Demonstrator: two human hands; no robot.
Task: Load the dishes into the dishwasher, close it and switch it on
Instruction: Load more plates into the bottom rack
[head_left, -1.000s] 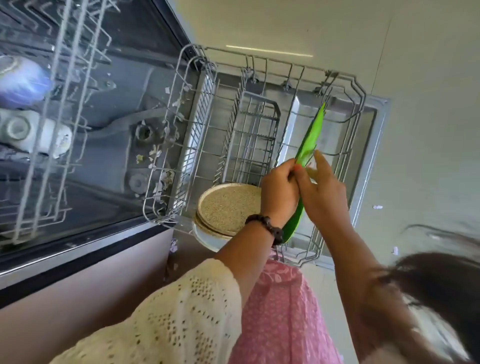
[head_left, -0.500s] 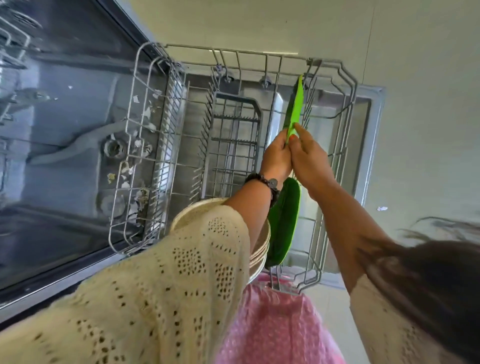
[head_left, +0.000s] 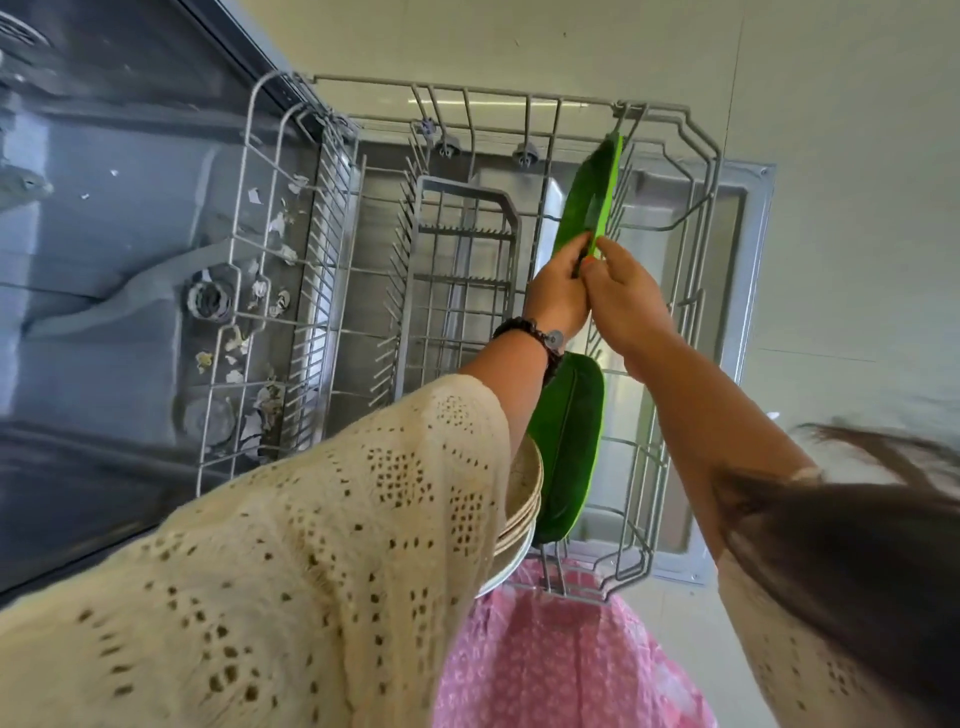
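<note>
Two hands meet on one long green leaf-shaped plate (head_left: 589, 200): the left hand (head_left: 558, 296) and right hand (head_left: 626, 301) both pinch its near edge, holding it upright over the pulled-out grey wire dishwasher rack (head_left: 691, 291). Below the wrists stands a second green plate (head_left: 566, 447), beside stacked beige round plates (head_left: 524, 493).

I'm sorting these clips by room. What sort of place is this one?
Most likely a home kitchen. An open dishwasher has its lower wire rack pulled out over pale floor tiles, and both hands hold a green plate on edge in the rack, beside a stack of beige plates.
</note>
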